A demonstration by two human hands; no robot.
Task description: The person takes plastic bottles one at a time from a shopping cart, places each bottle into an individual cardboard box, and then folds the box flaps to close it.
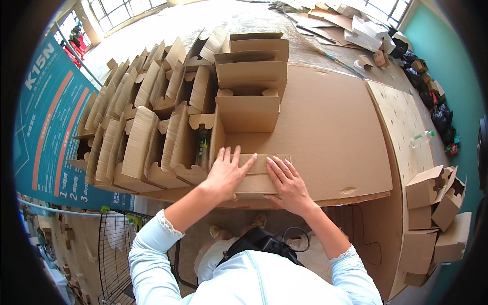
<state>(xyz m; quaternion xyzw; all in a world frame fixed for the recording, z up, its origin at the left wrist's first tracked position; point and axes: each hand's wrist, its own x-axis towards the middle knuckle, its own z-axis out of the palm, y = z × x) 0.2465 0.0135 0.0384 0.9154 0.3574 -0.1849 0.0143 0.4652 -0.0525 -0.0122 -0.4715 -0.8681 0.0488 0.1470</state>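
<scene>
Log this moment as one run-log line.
left hand: flat on front flap | right hand: flat on front flap | cardboard box: open, on cardboard-covered table | folded boxes: rows at left

Matt brown corrugated cardboard box [252,147] & tabletop [330,132]; clear plastic bottle [422,138].

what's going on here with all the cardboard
A person is pressing both hands flat on the front flap of an open cardboard box that sits on a cardboard-covered table. The left hand and right hand lie side by side on the flap, fingers spread. To the left stand rows of folded boxes, and a few more are stacked at the right.
</scene>
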